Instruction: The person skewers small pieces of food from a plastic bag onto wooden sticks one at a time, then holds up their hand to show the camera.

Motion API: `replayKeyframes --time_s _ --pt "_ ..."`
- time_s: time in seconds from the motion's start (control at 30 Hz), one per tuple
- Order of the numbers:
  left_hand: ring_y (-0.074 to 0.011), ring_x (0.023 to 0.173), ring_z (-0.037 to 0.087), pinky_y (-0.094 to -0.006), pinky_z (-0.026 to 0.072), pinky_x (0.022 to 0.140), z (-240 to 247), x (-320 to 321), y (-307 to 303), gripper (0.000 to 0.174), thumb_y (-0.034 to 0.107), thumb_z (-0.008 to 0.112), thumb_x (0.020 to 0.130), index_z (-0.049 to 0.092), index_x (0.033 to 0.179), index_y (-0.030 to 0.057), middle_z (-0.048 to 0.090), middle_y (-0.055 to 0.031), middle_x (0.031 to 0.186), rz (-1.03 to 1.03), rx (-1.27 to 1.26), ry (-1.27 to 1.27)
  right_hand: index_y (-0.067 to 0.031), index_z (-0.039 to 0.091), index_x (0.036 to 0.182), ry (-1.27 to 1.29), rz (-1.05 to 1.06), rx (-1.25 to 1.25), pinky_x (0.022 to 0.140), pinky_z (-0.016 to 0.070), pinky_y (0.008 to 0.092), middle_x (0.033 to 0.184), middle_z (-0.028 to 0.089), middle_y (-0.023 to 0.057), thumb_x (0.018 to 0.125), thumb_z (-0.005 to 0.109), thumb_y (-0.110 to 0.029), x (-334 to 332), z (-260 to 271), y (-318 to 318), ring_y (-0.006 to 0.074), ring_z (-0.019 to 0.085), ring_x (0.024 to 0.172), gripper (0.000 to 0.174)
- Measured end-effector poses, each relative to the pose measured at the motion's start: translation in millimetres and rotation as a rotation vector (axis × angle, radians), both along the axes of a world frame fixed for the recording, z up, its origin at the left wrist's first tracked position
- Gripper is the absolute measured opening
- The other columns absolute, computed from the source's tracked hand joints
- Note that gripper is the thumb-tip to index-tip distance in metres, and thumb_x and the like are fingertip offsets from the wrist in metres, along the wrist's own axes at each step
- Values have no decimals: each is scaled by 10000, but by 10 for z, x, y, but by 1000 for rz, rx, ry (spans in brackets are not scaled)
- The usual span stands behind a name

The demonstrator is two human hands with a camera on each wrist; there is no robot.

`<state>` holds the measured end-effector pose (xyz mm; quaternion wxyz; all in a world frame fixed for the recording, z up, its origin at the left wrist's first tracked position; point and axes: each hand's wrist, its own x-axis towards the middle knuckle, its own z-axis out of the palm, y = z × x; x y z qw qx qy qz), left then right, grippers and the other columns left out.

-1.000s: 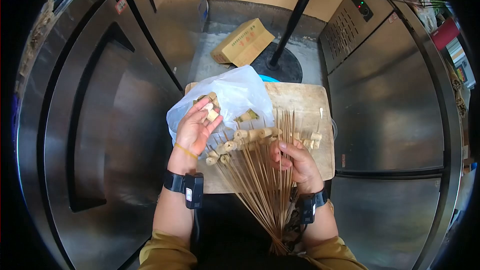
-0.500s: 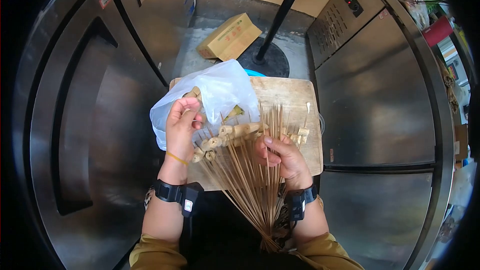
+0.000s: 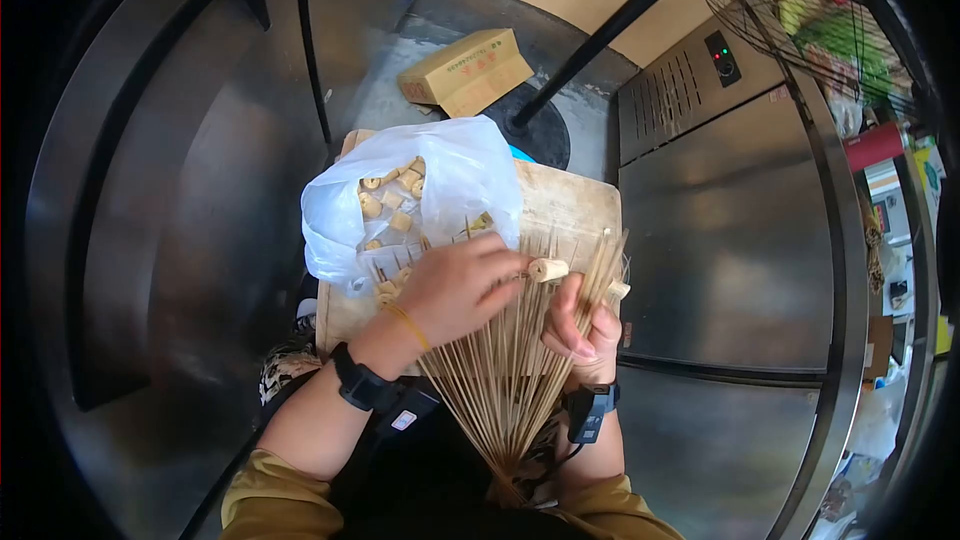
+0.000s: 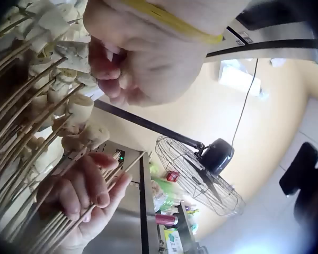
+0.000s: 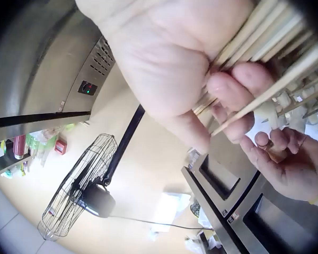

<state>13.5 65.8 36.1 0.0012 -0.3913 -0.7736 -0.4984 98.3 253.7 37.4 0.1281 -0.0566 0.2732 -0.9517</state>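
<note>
My left hand (image 3: 450, 290) reaches across the bamboo skewers (image 3: 500, 395), its back to the head camera. In the right wrist view its fingers curl round a pale food piece (image 5: 276, 154), mostly hidden by them. Just past its fingertips in the head view is a pale, cylindrical roll (image 3: 548, 270). My right hand (image 3: 583, 328) grips a bundle of skewers, and one skewer (image 5: 275, 90) slants out separately by the thumb. Other skewers fan out below, their lower ends gathered near my lap. Several carry pale rolls (image 4: 80, 107) at their far ends.
A white plastic bag (image 3: 465, 165) with several loose cut pieces (image 3: 400, 202) lies on the wooden board (image 3: 565, 205). Steel cabinets (image 3: 720, 240) stand on both sides. Behind are a cardboard box (image 3: 468, 70), a black pole (image 3: 610, 35) and a wire-caged fan (image 3: 790, 10).
My left hand has moved from over the bag rightward across the skewers to near the right hand. The right hand has turned, tilting its skewers to the right. The head view has shifted.
</note>
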Motion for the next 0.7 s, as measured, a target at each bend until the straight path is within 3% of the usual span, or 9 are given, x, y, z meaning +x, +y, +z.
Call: replayKeyframes --time_s 0.07,0.23,0.33,0.43,0.47,0.7 --pt "-271 720 588 -354 471 606 53 53 23 184 217 651 792 629 926 93 560 -75 819 11 -63 48 57 516 1021 56 21 -30 367 314 190 582 541 95 856 619 -190 5 -32 36 45 386 365 314" --pt "-277 707 588 -362 471 595 -19 40 88 223 238 649 800 602 953 82 552 -76 755 34 -132 52 112 427 1229 5 -45 170 386 330 186 646 565 93 860 604 -178 4 -30 69 41 383 370 501" --pt "-281 709 588 -355 473 598 -98 1 135 176 218 634 813 608 916 78 565 -77 752 125 92 -58 83 426 1270 -105 -59 376 416 348 177 669 569 69 886 553 -150 -32 97 74 41 392 399 467" --pt "-278 708 588 -349 474 607 -35 35 161 123 178 623 813 609 888 82 577 -76 776 146 171 -138 42 478 1244 -346 -139 682 422 349 169 685 573 53 904 525 -132 -73 107 110 38 409 440 384" --pt "-271 699 585 -349 473 602 -45 37 165 120 172 626 807 609 889 85 569 -71 773 114 123 -62 6 522 1207 -383 -167 720 419 345 166 698 578 37 906 525 -110 -78 71 103 36 419 464 322" --pt "-230 663 571 -346 471 575 -108 174 228 167 153 652 769 592 917 103 505 -39 753 -92 -36 234 -20 579 1034 -373 -215 724 424 368 168 700 606 30 875 598 -102 -60 8 136 46 478 479 180"
